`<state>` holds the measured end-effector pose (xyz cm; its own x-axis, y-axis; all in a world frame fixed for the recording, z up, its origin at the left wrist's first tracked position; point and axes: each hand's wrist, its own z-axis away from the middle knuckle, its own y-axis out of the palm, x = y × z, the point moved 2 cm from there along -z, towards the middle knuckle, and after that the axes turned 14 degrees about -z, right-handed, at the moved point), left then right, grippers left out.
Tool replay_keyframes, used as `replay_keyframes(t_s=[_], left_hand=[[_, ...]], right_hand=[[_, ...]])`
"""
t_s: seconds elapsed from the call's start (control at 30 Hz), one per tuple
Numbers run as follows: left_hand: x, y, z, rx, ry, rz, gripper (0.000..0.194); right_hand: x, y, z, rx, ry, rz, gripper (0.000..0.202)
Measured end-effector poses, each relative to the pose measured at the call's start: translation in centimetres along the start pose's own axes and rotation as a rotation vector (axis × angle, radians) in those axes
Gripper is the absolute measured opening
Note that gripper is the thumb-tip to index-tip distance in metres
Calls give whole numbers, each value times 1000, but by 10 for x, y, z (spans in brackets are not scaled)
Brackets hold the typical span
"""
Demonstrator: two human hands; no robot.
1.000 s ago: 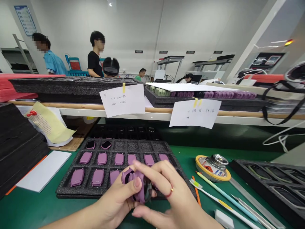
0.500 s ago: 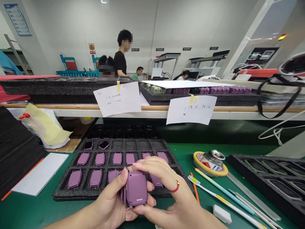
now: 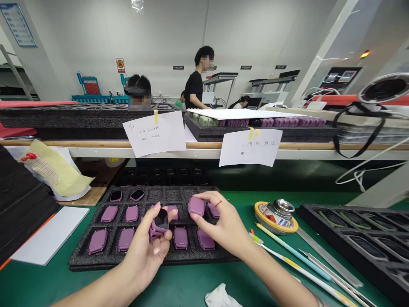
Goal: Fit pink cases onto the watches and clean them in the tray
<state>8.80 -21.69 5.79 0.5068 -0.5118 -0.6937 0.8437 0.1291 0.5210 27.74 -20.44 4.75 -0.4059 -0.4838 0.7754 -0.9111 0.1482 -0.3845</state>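
Note:
My left hand (image 3: 145, 251) is closed around a purple smartwatch body (image 3: 160, 221) without a strap, its black screen turned up. Whether a second one lies under it, I cannot tell. To its right, my right hand (image 3: 225, 221) pinches another purple watch body (image 3: 196, 206), back side showing, over the middle row of the black foam tray (image 3: 169, 258). Several purple watch bodies sit in the tray's cells, mostly backs up, such as one watch body (image 3: 181, 237) between my hands. Two in the third row, including a left one (image 3: 116, 195), show black screens.
Right of the tray are a metal-topped bottle on a yellow-rimmed roll (image 3: 276, 218), a toothbrush (image 3: 297, 269), thin tools and another foam tray (image 3: 354, 238). A crumpled white tissue (image 3: 222, 296) lies in front. A shelf edge (image 3: 204, 152) crosses behind; people are beyond it.
My hands have parted from around a held group of watch bodies. The right one has moved up with one body over the tray; the left keeps a body, now screen up. A tissue shows in front.

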Motion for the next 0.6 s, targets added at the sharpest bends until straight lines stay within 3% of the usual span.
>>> replay_keyframes(t_s=[0.1, 0.2, 0.37, 0.5, 0.6], left_hand=[[0, 0, 1, 80, 12, -40, 17], [5, 0, 2, 130, -4, -59, 11], [13, -1, 2, 331, -71, -31, 32], [18, -3, 3, 404, -125, -87, 46], [20, -2, 6, 426, -128, -74, 43]], right_hand=[[-22, 12, 1, 126, 30, -11, 27], [-22, 13, 4, 200, 56, -48, 37], [22, 3, 12, 171, 41, -193, 24], [56, 9, 25, 220, -151, -225, 34], [64, 13, 30, 193, -244, -159, 21]])
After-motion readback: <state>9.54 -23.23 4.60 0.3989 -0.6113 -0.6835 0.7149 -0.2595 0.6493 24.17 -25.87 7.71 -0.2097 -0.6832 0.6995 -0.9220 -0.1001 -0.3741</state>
